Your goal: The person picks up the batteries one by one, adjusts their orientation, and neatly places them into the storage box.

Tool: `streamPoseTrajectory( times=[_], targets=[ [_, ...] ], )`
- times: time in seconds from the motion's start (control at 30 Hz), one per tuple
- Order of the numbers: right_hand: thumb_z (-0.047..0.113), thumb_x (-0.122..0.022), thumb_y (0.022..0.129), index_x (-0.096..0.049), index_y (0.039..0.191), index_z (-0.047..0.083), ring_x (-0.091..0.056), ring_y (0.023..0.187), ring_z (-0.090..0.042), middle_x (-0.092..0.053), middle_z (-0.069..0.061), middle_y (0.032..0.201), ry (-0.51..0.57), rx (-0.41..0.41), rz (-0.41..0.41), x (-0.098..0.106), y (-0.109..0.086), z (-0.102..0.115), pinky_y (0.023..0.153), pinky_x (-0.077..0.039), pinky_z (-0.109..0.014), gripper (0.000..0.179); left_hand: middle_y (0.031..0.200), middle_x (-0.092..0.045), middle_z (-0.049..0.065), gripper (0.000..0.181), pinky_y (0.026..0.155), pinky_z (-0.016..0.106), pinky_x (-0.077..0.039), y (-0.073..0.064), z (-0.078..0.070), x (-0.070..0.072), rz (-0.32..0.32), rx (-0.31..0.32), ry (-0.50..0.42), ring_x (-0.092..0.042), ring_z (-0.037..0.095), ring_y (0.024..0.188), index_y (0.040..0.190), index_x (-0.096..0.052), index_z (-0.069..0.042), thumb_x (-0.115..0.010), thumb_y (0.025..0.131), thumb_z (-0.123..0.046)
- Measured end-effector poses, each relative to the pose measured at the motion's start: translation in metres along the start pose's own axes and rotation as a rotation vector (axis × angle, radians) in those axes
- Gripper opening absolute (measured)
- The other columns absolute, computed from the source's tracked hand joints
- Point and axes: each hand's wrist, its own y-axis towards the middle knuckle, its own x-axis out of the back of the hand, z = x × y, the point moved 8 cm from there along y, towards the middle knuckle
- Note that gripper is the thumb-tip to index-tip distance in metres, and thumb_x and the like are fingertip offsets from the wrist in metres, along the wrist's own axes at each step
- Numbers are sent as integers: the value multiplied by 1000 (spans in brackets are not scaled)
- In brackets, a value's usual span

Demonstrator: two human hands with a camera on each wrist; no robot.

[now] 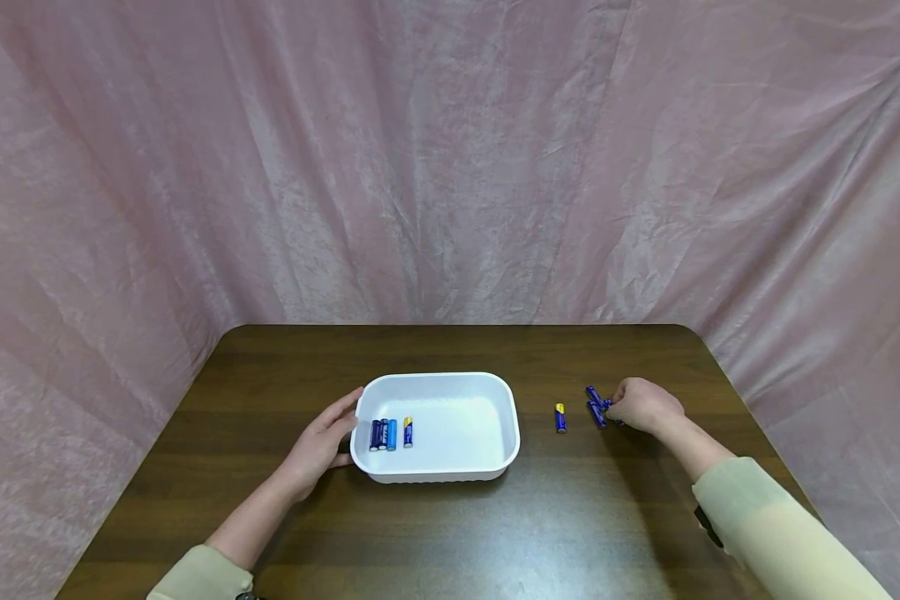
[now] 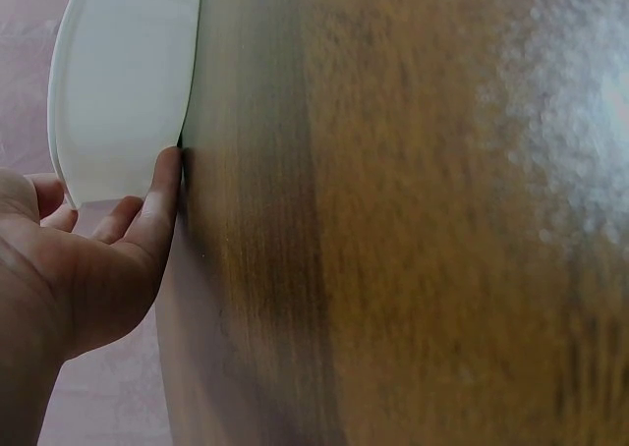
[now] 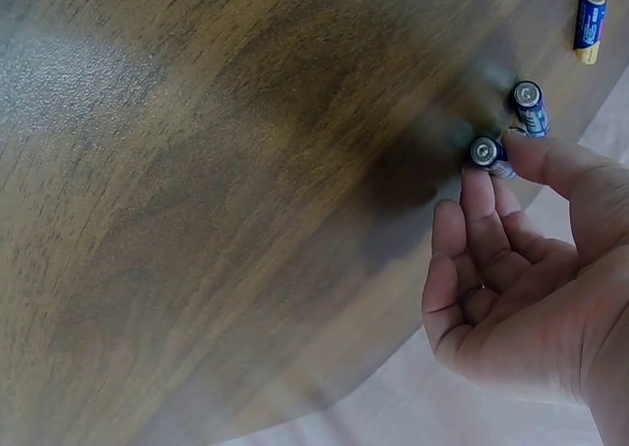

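Left hand (image 1: 317,447), fingers spread, touches white tray (image 1: 461,432), mid-frame; right hand (image 1: 647,406), frame right, pinches blue battery (image 3: 491,157) between fingertips.

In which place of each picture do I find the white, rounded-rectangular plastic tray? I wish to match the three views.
Head: slightly below the picture's centre, the white, rounded-rectangular plastic tray stands with the person's left hand at its left end.
Left wrist: at the upper left, cut off by the top edge, the tray shows above the left hand.
Right wrist: not in it.
Shared landmark: the brown wooden table, in all three.
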Motion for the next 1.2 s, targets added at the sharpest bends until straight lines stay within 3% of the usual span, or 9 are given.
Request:
streamPoseTrajectory(
  times=[0.43, 0.83, 1.2],
  targets=[
    [21, -67, 90, -62, 87, 11, -52, 67, -19, -59, -2, 79, -11, -17, 8, -1, -4, -1, 56, -40, -34, 12, 164, -31, 15, 49, 91, 46, -57, 0, 2, 1, -9, 8, 8, -44, 40, 140, 158, -38, -32, -48, 110, -29],
    [21, -66, 93, -66, 106, 2, -58, 78, -23, -67, -8, 96, -17, 10, -3, 16, -9, -1, 62, -48, -40, 23, 163, -34, 16, 49, 90, 45, -58, 1, 1, 1, -7, 2, 10, -44, 40, 140, 158, -39, -32, -47, 110, -29],
    [30, -65, 97, -65, 114, 1, -63, 93, -30, -67, -15, 109, 45, 53, -43, 45, -13, 17, 72, -51, -46, 34, 163, -33, 16, 50, 90, 46, -58, 1, 1, 1, -6, 5, 1, -44, 40, 140, 158, -38, -31, -48, 110, -27]
  ],
)
